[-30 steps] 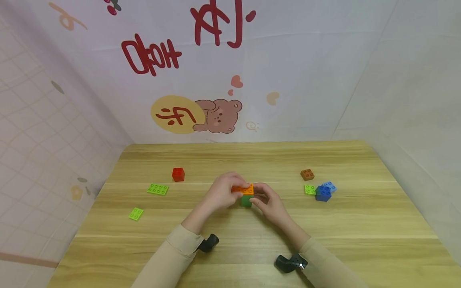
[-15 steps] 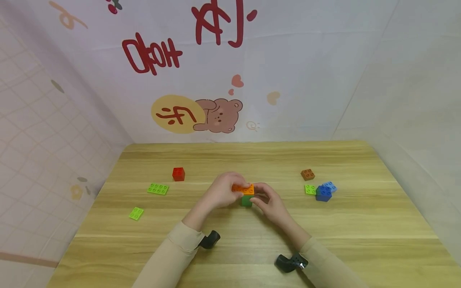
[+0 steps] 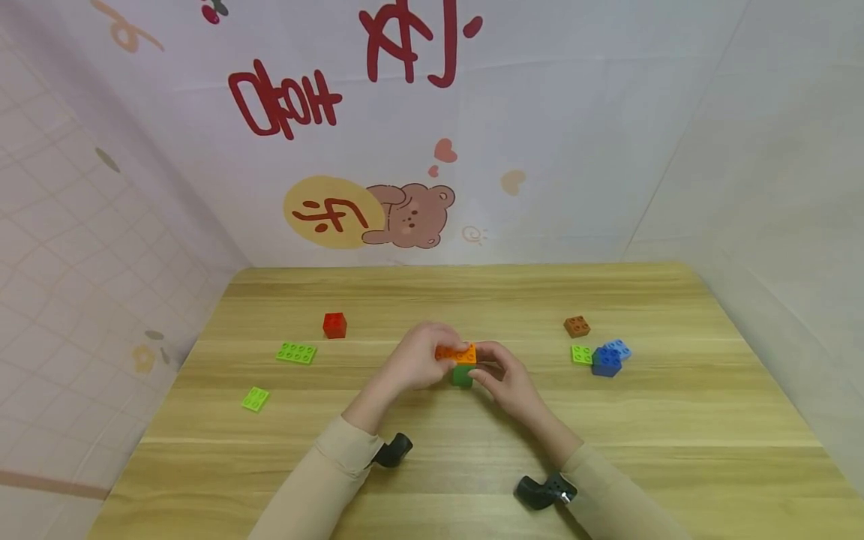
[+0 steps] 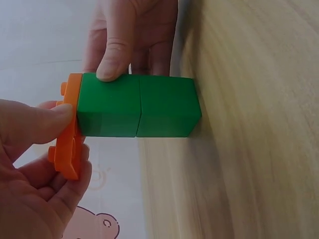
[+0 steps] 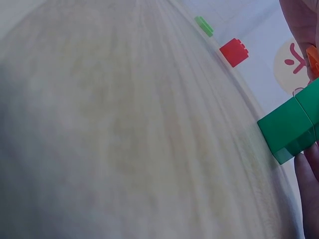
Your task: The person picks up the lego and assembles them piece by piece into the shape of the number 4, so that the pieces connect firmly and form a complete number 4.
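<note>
Two green building bricks stand stacked upright on the wooden table in the middle of the head view. An orange building plate lies across the top one and juts out to the left. My left hand pinches the overhanging part of that plate, thumb on its studded face and fingers beneath. The right hand grips the green stack from the right, its thumb pressed on the upper brick. In the right wrist view only part of the stack shows at the right edge.
Left of the hands lie a red brick, a long lime plate and a small lime plate. To the right are a brown brick, another lime plate, a dark blue brick and a light blue piece.
</note>
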A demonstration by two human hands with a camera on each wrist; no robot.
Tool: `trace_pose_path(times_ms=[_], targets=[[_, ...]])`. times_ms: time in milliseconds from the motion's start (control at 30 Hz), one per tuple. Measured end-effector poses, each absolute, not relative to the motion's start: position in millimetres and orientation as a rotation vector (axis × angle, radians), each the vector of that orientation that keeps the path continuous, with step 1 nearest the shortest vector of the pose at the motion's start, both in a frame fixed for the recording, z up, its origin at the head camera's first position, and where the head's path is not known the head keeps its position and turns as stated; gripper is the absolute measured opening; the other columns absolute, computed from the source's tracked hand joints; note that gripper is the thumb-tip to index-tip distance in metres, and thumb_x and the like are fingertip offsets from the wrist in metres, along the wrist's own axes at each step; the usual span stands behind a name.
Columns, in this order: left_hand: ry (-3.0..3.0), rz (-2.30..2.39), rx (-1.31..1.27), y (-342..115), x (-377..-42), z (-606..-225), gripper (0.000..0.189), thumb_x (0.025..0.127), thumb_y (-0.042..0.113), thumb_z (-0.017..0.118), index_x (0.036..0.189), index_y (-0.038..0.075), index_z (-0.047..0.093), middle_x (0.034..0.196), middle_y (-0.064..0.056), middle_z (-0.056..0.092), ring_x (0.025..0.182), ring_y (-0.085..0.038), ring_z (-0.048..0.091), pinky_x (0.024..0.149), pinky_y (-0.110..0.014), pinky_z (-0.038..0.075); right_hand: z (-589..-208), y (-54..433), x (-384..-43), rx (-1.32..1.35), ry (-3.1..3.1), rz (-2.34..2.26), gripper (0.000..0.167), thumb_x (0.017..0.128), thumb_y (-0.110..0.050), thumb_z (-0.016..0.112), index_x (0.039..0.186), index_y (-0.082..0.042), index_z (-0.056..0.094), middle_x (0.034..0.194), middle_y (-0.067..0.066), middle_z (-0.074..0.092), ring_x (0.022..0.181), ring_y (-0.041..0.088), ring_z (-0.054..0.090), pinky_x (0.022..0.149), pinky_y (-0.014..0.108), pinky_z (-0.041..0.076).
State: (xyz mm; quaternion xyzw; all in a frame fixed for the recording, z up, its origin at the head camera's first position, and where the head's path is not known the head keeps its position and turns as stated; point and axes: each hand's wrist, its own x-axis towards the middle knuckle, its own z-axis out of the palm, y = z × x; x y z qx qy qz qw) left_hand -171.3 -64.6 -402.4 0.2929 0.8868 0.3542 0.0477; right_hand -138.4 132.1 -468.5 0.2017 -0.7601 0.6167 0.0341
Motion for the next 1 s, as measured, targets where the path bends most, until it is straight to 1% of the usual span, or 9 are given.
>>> trace_pose_path(times_ms=[300, 567, 900, 1000], targets=[[2.711, 1.084, 0.924, -64.6, -170.4, -404.9, 0.026, 0.086, -0.002, 0.074, 0.109, 0.007, 0.077, 0.111, -0.006, 0.069, 0.110, -0.026, 0.057, 0.100, -0.041, 0.046, -468.5, 132.4, -137.9, 0.623, -2.316, 1.898, 0.030, 0.089, 0.009, 0.066, 0.119, 0.009, 0.058, 0.119, 0.024, 0.061, 0.110, 0.036, 0.059, 0.093, 0.054, 0.051], [2.740, 1.078, 0.970, -66.9, -168.7, -405.8, 0.025, 0.086, -0.002, 0.074, 0.109, 0.006, 0.076, 0.109, -0.005, 0.071, 0.108, -0.026, 0.059, 0.099, -0.040, 0.047, -467.9, 131.0, -137.4, 0.631, -2.317, 1.900, 0.030, 0.090, 0.010, 0.065, 0.119, 0.010, 0.058, 0.119, 0.025, 0.061, 0.110, 0.040, 0.058, 0.094, 0.052, 0.051], [2.715, 1.127, 1.008, -68.6, -169.8, -408.5, 0.025, 0.084, -0.004, 0.074, 0.108, 0.004, 0.075, 0.107, -0.006, 0.072, 0.103, -0.026, 0.060, 0.095, -0.041, 0.047, -464.9, 129.6, -135.4, 0.655, -2.307, 1.903, 0.031, 0.090, 0.011, 0.064, 0.120, 0.012, 0.056, 0.119, 0.029, 0.059, 0.111, 0.046, 0.057, 0.094, 0.058, 0.049], [2.720, 1.125, 1.054, -69.3, -169.8, -410.8, 0.026, 0.085, -0.003, 0.074, 0.110, 0.004, 0.075, 0.108, -0.005, 0.072, 0.105, -0.026, 0.060, 0.097, -0.041, 0.046, -464.3, 130.0, -134.4, 0.647, -2.308, 1.925, 0.032, 0.090, 0.010, 0.064, 0.121, 0.012, 0.056, 0.120, 0.029, 0.059, 0.112, 0.047, 0.056, 0.094, 0.058, 0.048]])
